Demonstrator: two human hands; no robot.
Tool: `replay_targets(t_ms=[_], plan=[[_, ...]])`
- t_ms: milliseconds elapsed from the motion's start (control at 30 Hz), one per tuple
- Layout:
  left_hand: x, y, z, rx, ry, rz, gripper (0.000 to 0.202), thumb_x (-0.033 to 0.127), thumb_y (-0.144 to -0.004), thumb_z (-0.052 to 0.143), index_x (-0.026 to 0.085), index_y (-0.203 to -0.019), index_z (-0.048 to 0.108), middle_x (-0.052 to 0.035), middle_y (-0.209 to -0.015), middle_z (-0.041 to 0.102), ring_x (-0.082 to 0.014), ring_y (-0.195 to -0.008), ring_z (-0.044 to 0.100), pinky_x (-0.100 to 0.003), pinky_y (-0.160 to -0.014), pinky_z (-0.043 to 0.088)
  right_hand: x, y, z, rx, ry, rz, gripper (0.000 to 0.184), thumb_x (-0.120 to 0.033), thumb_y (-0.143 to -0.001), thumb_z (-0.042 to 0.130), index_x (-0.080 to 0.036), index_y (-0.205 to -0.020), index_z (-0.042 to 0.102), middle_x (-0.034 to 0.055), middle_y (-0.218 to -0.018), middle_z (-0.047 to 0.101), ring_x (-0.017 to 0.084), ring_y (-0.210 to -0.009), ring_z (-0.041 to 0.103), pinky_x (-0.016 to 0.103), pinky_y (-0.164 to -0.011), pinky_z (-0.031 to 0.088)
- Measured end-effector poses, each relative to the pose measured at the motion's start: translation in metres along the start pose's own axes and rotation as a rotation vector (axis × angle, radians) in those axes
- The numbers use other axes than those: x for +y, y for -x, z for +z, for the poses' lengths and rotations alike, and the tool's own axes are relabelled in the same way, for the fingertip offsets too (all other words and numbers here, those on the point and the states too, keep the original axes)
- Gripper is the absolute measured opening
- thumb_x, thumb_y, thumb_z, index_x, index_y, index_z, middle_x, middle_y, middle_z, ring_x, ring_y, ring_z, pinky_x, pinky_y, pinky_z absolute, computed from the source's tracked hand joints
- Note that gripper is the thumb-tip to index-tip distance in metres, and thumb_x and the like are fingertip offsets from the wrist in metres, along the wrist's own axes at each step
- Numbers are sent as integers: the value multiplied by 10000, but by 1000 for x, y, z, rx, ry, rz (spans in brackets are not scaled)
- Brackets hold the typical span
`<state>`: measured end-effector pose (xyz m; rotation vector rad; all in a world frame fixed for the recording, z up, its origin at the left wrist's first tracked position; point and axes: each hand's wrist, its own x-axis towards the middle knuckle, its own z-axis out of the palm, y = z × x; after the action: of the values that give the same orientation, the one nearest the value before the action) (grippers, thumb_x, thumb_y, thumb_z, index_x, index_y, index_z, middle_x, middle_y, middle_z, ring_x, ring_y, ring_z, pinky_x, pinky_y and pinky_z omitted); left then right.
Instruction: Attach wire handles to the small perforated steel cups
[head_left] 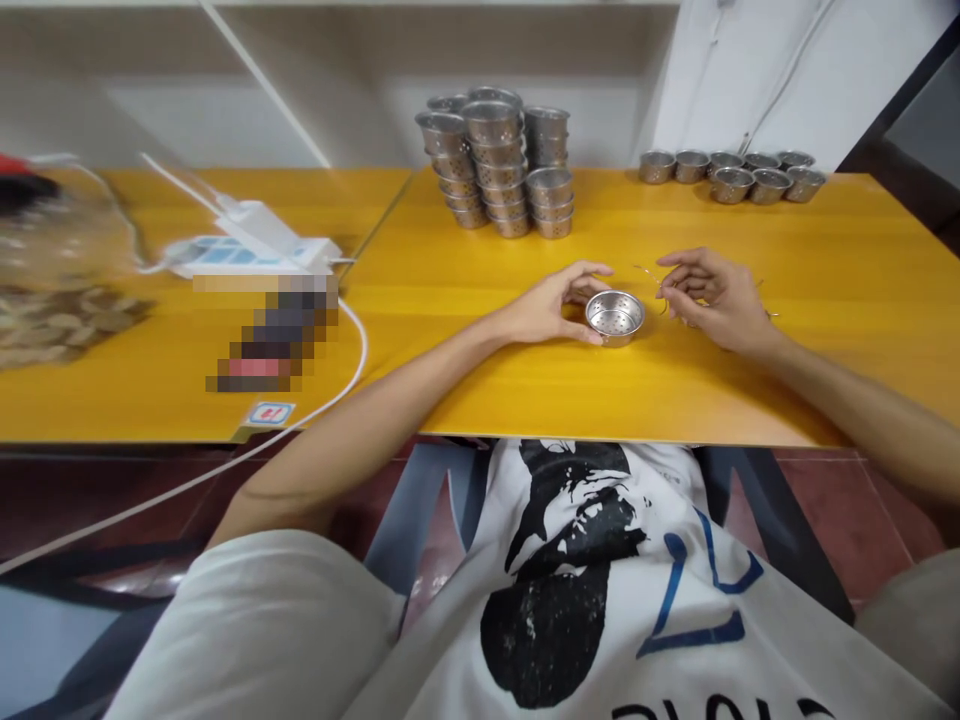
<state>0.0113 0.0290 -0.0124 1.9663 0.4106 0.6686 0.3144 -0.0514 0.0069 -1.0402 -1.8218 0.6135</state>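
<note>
A small round metal cup (615, 318) with holes in its bottom stands upright on the yellow table. My left hand (559, 303) is curved round its left side, with the thumb against the near wall and the fingers behind it. To the right of the cup, my right hand (712, 295) pinches a thin bent metal wire (651, 274) between thumb and fingers. The wire points toward the cup but is apart from it. More thin wire pieces (771, 315) show from behind my right hand, mostly hidden by it.
Stacks of perforated metal cups (499, 160) rise at the back of the table (480, 380). Several single cups (731, 182) stand at the back right. Left are a power strip (240, 255), a white cable (365, 345), a blurred-out object (277, 335) and a clear bag of tan pieces (67, 320).
</note>
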Motion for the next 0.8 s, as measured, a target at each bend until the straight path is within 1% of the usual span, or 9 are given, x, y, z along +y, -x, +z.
replay_targets(t_ms=[67, 167, 267, 333, 400, 500, 633, 800], plan=[[2, 0, 0, -5, -11, 8, 983, 537, -723, 1062, 224, -1517, 575, -201, -1482, 735, -379, -1423, 711, -541, -1221, 539, 3, 0, -2, 14, -33, 33, 422, -492, -975, 874, -302, -1338, 771, 46, -1002, 822, 181, -684, 723, 340, -622, 643], [6, 0, 0, -9, -32, 9, 979, 552, -718, 1062, 213, -1504, 586, -199, -1466, 748, -377, -1407, 722, -535, -1212, 548, 6, 0, -3, 29, -12, 37, 397, -542, -974, 873, -297, -1281, 811, 53, -1003, 832, 194, -700, 740, 361, -641, 661], [10, 2, 1, -20, -43, 7, 980, 572, -714, 1061, 222, -1502, 596, -187, -1448, 765, -373, -1390, 734, -538, -1210, 552, 3, 1, -3, 48, 91, -24, 325, -580, -1017, 818, -304, -1185, 855, 54, -978, 826, 213, -739, 754, 394, -706, 674], [13, 3, 1, -39, -38, 7, 964, 589, -707, 1061, 230, -1485, 619, -176, -1441, 773, -374, -1394, 736, -546, -1225, 546, -2, 2, -2, 51, 181, -78, 292, -575, -1045, 784, -313, -1140, 873, 56, -968, 821, 223, -760, 748, 412, -734, 666], [15, 4, 2, -60, -26, 12, 948, 604, -694, 1065, 230, -1457, 645, -169, -1428, 781, -380, -1403, 736, -554, -1234, 546, -8, 3, -1, 34, 255, -128, 259, -552, -1058, 770, -326, -1121, 881, 55, -965, 821, 231, -782, 738, 421, -752, 651], [17, 4, 3, -68, -17, 25, 929, 620, -682, 1068, 220, -1421, 671, -166, -1417, 782, -388, -1413, 735, -558, -1235, 556, -14, 4, 0, -18, 302, -175, 220, -511, -1063, 767, -333, -1113, 886, 52, -955, 817, 236, -804, 733, 420, -768, 626], [14, 5, 4, -40, -45, 22, 921, 626, -658, 1075, 215, -1387, 691, -158, -1378, 787, -399, -1378, 756, -567, -1205, 586, -17, 6, 2, -45, 334, -195, 209, -470, -1075, 745, -324, -1087, 894, 48, -908, 800, 239, -778, 729, 431, -762, 606], [10, 6, 4, 23, -100, 16, 864, 635, -693, 1054, 225, -1366, 699, -124, -1310, 789, -397, -1335, 777, -576, -1164, 616, -20, 7, 3, -31, 366, -190, 209, -474, -1070, 743, -330, -1060, 894, 42, -865, 791, 235, -742, 719, 425, -734, 604]])
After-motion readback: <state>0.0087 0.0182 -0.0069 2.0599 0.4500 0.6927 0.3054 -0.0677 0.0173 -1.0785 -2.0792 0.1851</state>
